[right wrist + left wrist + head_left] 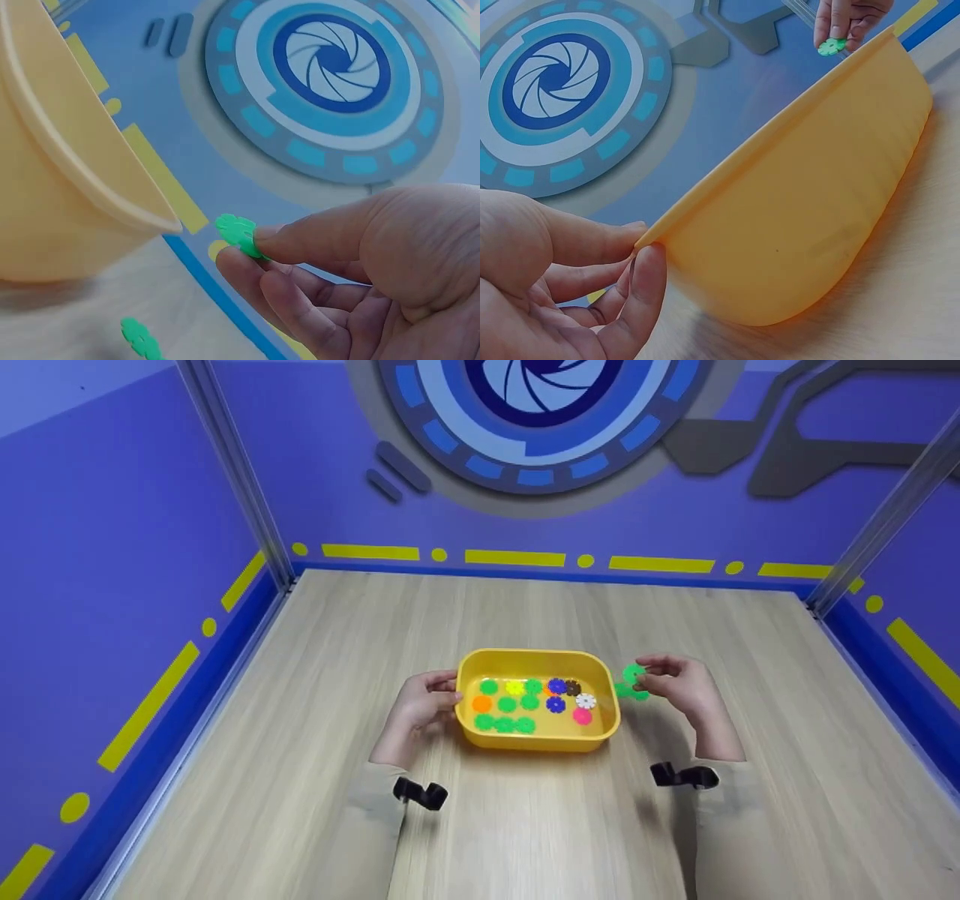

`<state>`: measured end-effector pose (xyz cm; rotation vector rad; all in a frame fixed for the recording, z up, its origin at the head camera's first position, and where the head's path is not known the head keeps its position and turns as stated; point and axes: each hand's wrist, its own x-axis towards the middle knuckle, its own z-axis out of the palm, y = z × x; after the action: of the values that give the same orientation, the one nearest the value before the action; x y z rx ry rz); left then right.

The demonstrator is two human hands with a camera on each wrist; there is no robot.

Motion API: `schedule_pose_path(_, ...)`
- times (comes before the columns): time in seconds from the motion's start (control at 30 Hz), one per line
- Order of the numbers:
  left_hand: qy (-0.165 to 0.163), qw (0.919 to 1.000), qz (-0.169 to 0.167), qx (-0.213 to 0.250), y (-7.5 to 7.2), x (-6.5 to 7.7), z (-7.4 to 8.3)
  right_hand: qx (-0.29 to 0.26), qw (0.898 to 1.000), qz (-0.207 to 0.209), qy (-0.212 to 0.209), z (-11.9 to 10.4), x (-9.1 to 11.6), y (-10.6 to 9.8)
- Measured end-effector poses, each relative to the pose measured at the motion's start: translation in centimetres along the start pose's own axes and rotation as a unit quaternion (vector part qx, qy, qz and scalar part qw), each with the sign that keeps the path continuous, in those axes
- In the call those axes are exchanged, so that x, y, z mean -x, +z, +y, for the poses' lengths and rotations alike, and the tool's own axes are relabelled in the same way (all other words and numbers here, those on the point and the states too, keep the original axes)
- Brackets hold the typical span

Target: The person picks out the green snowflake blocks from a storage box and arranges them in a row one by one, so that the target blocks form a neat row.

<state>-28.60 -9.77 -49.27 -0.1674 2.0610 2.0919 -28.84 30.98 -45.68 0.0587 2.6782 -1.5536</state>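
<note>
A yellow plastic basin [536, 742] stands on the table with several notched discs in it, among them a green disc [507, 705], an orange disc [481, 703], a white disc [586, 701] and a pink disc [582, 716]. My left hand [424, 703] pinches the basin's left rim between thumb and fingers, plain in the left wrist view. Just right of the basin, my right hand [684, 687] pinches a green notched disc [237, 231] by its edge, above the table. Below it, other green discs [639, 692] lie beside the basin's right wall.
The light wood table [540, 825] is enclosed by a blue left wall [112, 547], a back wall with a round printed emblem [536, 457], and a right wall. Metal posts [247, 487] stand at the back corners. Black straps [420, 793] sit on both wrists.
</note>
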Motion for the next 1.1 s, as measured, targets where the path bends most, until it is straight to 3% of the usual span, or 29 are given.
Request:
schedule_pose_path(0.37,-0.004,0.9999,0.004,-0.013,-0.1,0.0,-0.1,-0.035,0.999,0.013,0.001,0.8,0.1,-0.8)
schedule_pose_path(0.63,-0.015,0.9998,0.003,0.011,0.0,0.0,-0.2,-0.067,0.997,0.025,0.018,2.4,-0.6,-1.2)
schedule_pose_path(1.1,-0.016,0.9997,0.006,0.02,0.1,0.1,-0.2,-0.067,0.994,0.054,0.061,4.8,-1.3,-1.2)
